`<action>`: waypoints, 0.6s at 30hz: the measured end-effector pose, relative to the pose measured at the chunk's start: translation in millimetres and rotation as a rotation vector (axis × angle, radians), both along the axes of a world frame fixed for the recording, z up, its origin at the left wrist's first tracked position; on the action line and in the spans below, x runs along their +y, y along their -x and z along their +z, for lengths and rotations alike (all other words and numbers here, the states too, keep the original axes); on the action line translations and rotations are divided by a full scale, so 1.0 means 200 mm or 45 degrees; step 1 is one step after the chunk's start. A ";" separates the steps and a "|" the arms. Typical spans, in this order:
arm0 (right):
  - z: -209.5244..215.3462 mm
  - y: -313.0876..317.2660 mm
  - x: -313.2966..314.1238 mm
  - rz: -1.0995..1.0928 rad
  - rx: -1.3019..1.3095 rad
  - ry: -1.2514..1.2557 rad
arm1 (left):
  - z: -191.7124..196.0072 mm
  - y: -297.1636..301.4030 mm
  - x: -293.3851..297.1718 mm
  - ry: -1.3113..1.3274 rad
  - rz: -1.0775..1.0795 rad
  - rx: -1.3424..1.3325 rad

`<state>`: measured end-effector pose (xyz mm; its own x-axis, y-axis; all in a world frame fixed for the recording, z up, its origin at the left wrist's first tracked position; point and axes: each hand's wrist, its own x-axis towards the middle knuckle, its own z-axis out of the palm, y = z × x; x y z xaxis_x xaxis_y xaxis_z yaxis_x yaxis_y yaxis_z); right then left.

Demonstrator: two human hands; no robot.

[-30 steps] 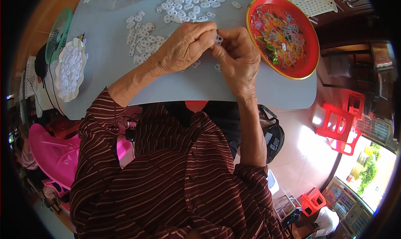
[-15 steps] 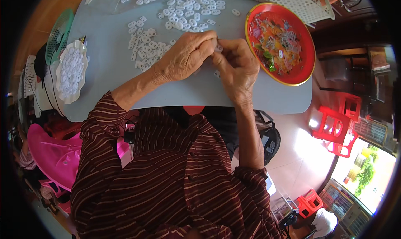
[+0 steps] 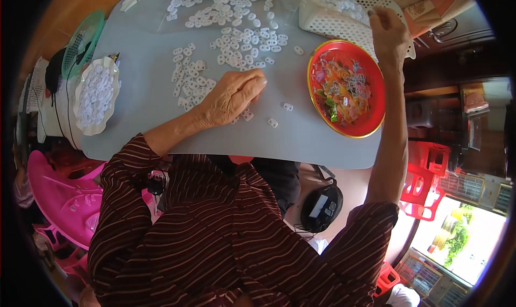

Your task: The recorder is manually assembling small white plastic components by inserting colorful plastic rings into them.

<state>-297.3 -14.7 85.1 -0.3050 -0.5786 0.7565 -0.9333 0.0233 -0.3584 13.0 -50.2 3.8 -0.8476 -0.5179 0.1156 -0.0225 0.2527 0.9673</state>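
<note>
My left hand point(image 3: 231, 96) rests on the grey table at the near side of the loose white pieces, closed with thumb against curled fingers; what it may hold is hidden. My right hand point(image 3: 389, 34) is stretched to the far right, over the edge of a white perforated basket point(image 3: 344, 29) with whitish pieces inside. Its fingers look apart, with nothing visible in them. Small oval white plastic pieces with two holes point(image 3: 196, 84) lie scattered beyond my left hand. Two single white pieces point(image 3: 273, 123) lie to its right. A red gold-rimmed tray point(image 3: 313, 87) holds many small thin grey bits.
A white scalloped dish point(image 3: 111, 105) heaped with white pieces stands at the table's left, beside a green mesh basket point(image 3: 99, 25). Pink plastic furniture point(image 3: 59, 199) is at the left. Red stools point(image 3: 427, 183) stand on the floor at right. A black bag point(image 3: 321, 207) is below the table edge.
My hands were together, fingering a white piece. The right hand has swung away to the far right basket; the left stayed near its place and closed. The view has shifted slightly.
</note>
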 end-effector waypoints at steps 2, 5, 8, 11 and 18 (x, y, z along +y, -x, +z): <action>-0.03 -0.02 -0.01 0.085 0.190 -0.018 | 0.01 -0.01 -0.02 0.033 0.034 0.019; -0.12 -0.32 -0.04 0.381 -0.006 -0.303 | -0.02 -0.04 -0.05 0.033 0.128 -0.005; -0.24 -0.44 -0.05 0.326 0.472 -0.555 | -0.02 -0.04 -0.08 0.075 0.136 0.025; -0.30 -0.44 -0.04 0.237 0.574 -0.790 | 0.02 -0.04 -0.08 -0.003 0.101 -0.050; -0.27 -0.63 0.01 0.396 0.421 -0.936 | -0.03 -0.07 -0.17 0.052 0.322 0.111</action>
